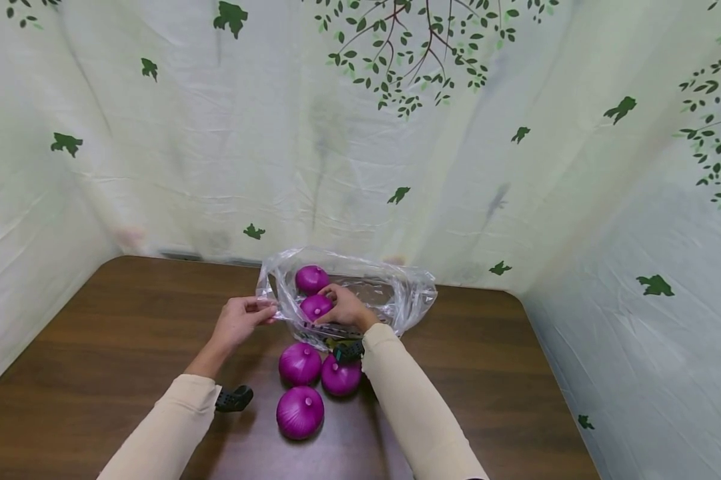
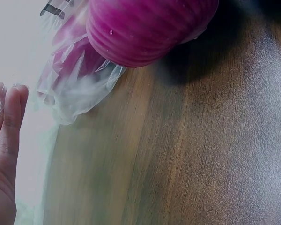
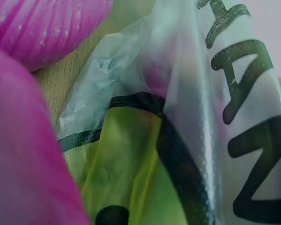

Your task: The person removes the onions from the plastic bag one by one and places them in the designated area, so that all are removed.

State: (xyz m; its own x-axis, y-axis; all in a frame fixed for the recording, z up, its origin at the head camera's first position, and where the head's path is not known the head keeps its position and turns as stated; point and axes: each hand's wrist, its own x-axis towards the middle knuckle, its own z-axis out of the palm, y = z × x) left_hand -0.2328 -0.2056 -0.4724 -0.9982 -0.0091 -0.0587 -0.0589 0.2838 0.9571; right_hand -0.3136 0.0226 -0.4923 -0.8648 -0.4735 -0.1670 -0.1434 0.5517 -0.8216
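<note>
A clear plastic bag (image 1: 417, 293) lies with its mouth spread at the back of the table. My left hand (image 1: 237, 323) pinches its left edge between thumb and fingers; those fingertips also show at the border of the left wrist view. Inside the bag's opening, my right hand (image 1: 349, 308) grips a red onion (image 1: 315, 307), thumb and fingers around its right side. Just behind that one sits another red onion (image 1: 311, 279), in the bag. In the right wrist view the bag (image 3: 131, 154) carries black letters and a yellow-green print; the right hand is out of that view.
Three more red onions stand on the brown wooden table (image 1: 126, 347) in front of the bag: one at left (image 1: 299, 364), one at right (image 1: 339, 377) under the right wrist, and the nearest onion (image 1: 300, 413). A leaf-patterned pale curtain (image 1: 264, 147) hangs around the table.
</note>
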